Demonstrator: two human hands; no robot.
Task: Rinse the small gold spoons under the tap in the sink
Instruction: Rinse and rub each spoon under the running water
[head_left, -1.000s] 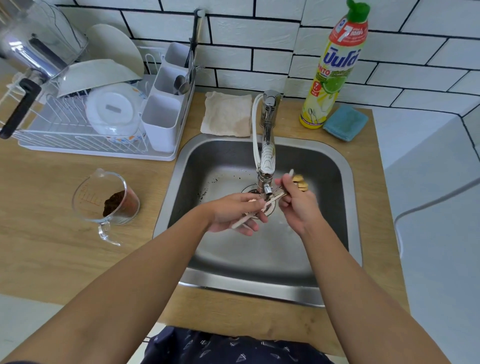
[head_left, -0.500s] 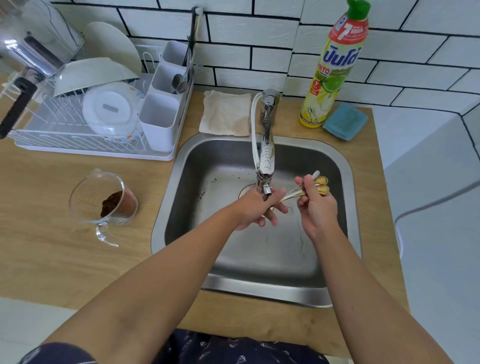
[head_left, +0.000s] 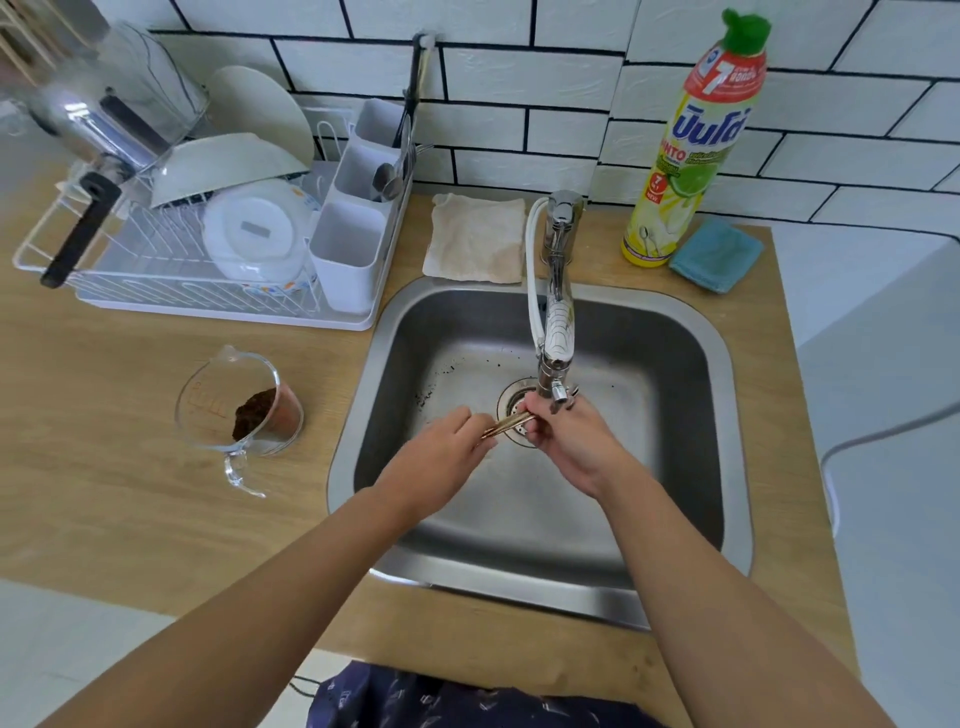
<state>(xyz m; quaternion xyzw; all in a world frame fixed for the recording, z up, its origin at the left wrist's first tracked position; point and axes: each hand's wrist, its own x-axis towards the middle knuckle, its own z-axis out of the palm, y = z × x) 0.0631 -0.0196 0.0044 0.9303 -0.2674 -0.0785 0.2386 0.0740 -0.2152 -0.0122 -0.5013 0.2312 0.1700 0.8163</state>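
A bundle of small gold spoons (head_left: 508, 424) is held level over the drain of the steel sink (head_left: 691, 374), just below the tap (head_left: 558, 332) spout. My right hand (head_left: 569, 439) grips one end of the bundle right under the spout. My left hand (head_left: 447, 457) pinches the other end with its fingertips. Only the thin gold handles show between the two hands; the bowls are hidden. I cannot make out any water stream.
A glass measuring cup (head_left: 244, 410) with brown powder stands on the wooden counter left of the sink. A white dish rack (head_left: 208, 260) with plates and a cutlery holder is at back left. A beige cloth (head_left: 475, 236), detergent bottle (head_left: 696, 140) and blue cloth (head_left: 717, 254) sit behind the sink.
My right hand swung the spoons from the right of the tap to under the spout. My left hand shifted left and now pinches the handles' free end.
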